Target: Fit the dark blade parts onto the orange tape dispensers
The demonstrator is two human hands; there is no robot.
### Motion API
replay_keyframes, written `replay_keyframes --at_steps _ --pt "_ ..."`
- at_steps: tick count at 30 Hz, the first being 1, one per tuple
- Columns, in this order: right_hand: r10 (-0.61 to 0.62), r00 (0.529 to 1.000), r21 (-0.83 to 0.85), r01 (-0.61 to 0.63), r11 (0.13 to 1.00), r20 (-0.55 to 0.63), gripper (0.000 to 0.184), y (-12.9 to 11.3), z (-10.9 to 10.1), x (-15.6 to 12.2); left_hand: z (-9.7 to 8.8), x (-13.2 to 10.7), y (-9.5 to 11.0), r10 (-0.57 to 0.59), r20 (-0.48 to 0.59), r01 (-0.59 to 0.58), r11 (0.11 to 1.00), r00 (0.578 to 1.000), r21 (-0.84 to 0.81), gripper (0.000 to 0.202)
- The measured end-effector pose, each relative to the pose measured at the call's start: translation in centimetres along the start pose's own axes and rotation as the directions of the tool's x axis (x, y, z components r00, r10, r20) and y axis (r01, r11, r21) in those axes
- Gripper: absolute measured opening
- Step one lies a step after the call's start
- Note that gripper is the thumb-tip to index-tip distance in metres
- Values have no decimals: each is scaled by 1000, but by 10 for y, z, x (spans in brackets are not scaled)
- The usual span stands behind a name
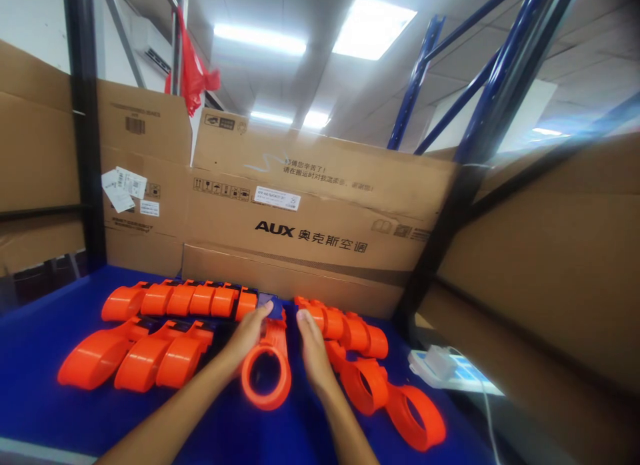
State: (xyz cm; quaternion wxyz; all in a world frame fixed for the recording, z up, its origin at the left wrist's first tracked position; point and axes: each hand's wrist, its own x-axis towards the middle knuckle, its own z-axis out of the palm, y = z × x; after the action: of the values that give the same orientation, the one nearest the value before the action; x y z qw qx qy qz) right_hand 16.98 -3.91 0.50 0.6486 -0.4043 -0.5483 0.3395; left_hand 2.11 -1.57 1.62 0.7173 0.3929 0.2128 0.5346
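Note:
My left hand (pixel 256 330) is closed at the top of an orange tape dispenser (pixel 267 378), its thumb pressed on the blue-purple part (pixel 271 305). The dispenser's round ring hangs down toward me. Just to the right, apart from that dispenser, is my right hand (pixel 314 348), with its thumb stretched out and nothing visible in it. Its other fingers are mostly hidden. It lies beside a right-hand row of orange dispensers (pixel 354 333), and I cannot tell whether it touches them. Left of my left hand, several more dispensers (pixel 180 299) stand in a back row.
A front-left row of orange dispensers (pixel 143 365) and loose ones at right (pixel 417 418) lie on the blue table surface (pixel 225 428). Cardboard (pixel 320 211) walls the back. Dark posts (pixel 440 245) rise at both sides. A white power strip (pixel 445 368) with a cable sits right.

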Motion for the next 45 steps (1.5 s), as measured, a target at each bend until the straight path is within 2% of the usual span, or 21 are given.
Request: replay_keyframes --at_steps 4,10,15,29,34,37,41,45 --pt "-36 998 -69 39 997 52 32 -12 3 -3 -2 -1 -1 9 6 -10 1000 1000 25 50" --pt "-27 999 -32 28 999 24 31 -28 -9 -1 -4 -6 1 103 -116 -88 988 988 126 48" --pt "-71 992 -36 75 997 102 34 -35 -16 3 -1 -10 6 128 -92 -115 983 987 140 49" --pt "-53 992 -35 57 998 113 33 -34 -12 1 2 -13 10 159 -44 -156 986 986 62 50" --pt "-87 990 -82 96 992 109 39 -32 -10 -2 -1 -11 9 203 -27 -202 979 979 18 54" --pt "-116 979 -142 140 980 168 43 -29 -9 -6 -2 -12 11 215 -28 -215 977 976 6 61" --pt "-200 952 -305 266 914 233 47 -28 -10 -9 0 -15 13 230 32 -231 971 973 67 67" --pt "-381 887 -526 462 713 262 62 -29 -14 -9 0 -14 12 330 56 -334 911 942 243 72"
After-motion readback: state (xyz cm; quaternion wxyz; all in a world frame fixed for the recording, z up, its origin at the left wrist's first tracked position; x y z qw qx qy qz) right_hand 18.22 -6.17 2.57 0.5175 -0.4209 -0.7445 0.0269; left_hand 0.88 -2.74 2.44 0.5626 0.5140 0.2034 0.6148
